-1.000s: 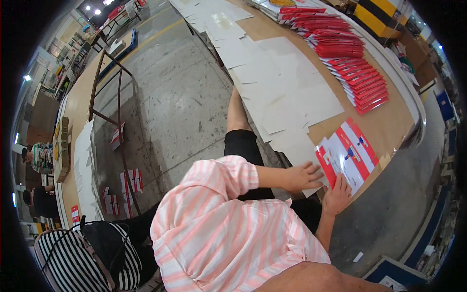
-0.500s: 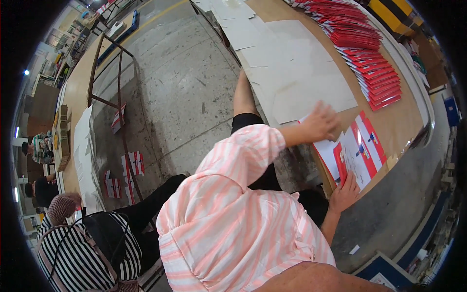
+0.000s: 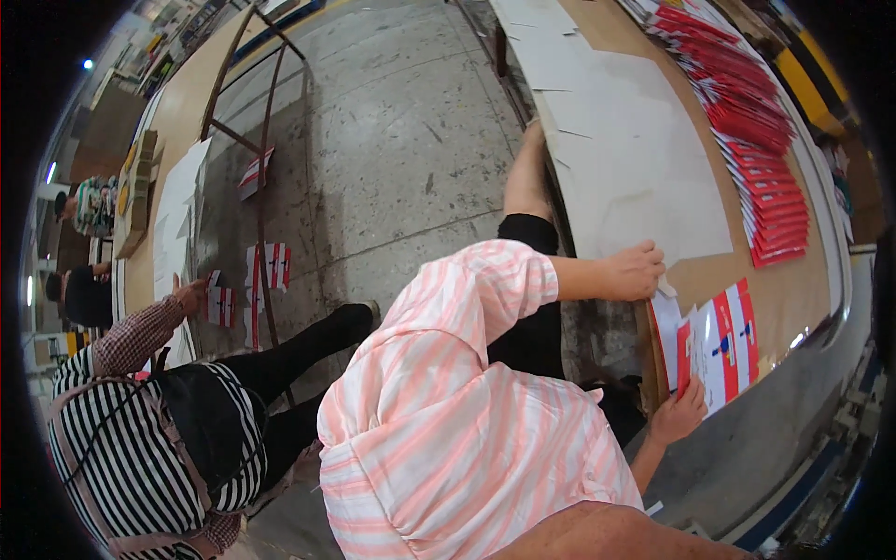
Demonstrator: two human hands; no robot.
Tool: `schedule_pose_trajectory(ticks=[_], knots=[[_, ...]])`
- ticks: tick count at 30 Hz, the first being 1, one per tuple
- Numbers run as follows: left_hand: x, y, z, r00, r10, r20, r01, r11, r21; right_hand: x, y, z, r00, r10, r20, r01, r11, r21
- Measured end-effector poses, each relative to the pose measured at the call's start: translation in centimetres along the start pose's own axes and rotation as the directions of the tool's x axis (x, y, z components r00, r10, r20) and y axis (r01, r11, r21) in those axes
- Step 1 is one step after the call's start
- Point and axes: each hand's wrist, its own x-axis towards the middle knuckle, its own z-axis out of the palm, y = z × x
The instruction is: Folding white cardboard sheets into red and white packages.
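Note:
Bent over the table's near end, I have a red and white printed card sleeve (image 3: 714, 350) lying flat, its folded red edge (image 3: 684, 359) toward me. My right hand (image 3: 679, 413) grips that lower edge, thumb and fingers closed on it. My left hand (image 3: 637, 271) is closed with curled fingers just beyond the sleeve's far left corner. A small pale flap (image 3: 665, 287) shows right under its fingertips; whether it is held I cannot tell. White paper (image 3: 664, 322) lies under the sleeve's left side.
Large white sheets (image 3: 644, 168) cover the table's left half. Overlapping red and white packets (image 3: 775, 201) run along its right side. To my left a person in stripes (image 3: 121, 448) works beside another table (image 3: 177, 107). Printed cards (image 3: 271, 268) lie beneath that table.
My left hand has gone from spread and blurred to closed near the sleeve's far corner. My right hand stays on the sleeve's edge. The whole view has shifted; the neighbour's arm now reaches out.

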Motion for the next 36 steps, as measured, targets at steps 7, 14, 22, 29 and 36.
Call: schedule_pose_trajectory(ticks=[7,14,22,29,36], knots=[[-2.1,-7.2,-6.1,0.955,0.14,-0.262,-0.182,0.973,-0.144,-0.4,0.9,0.1,0.997,-0.04,-0.063,0.041,0.999,0.007],[2.7,-7.4,-3.4,0.993,-0.028,-0.112,0.018,0.996,-0.088,0.3,0.1,-0.1,0.987,-0.095,-0.126,0.107,0.99,0.097],[2.2,-8.3,1.0,0.914,-0.341,-0.217,0.36,0.931,0.053,0.2,-0.5,-0.3,0.999,0.011,-0.052,-0.006,0.994,0.105],[-0.9,-5.4,-5.3,0.557,-0.545,0.626,0.688,-0.119,-0.716,0.2,-0.8,-0.9,0.992,0.124,-0.014,-0.121,0.985,0.125],[1.9,-5.4,-0.6,0.511,-0.775,0.372,0.289,-0.253,-0.923,-0.3,-0.6,-0.7,0.996,0.083,0.015,-0.085,0.975,0.205]])
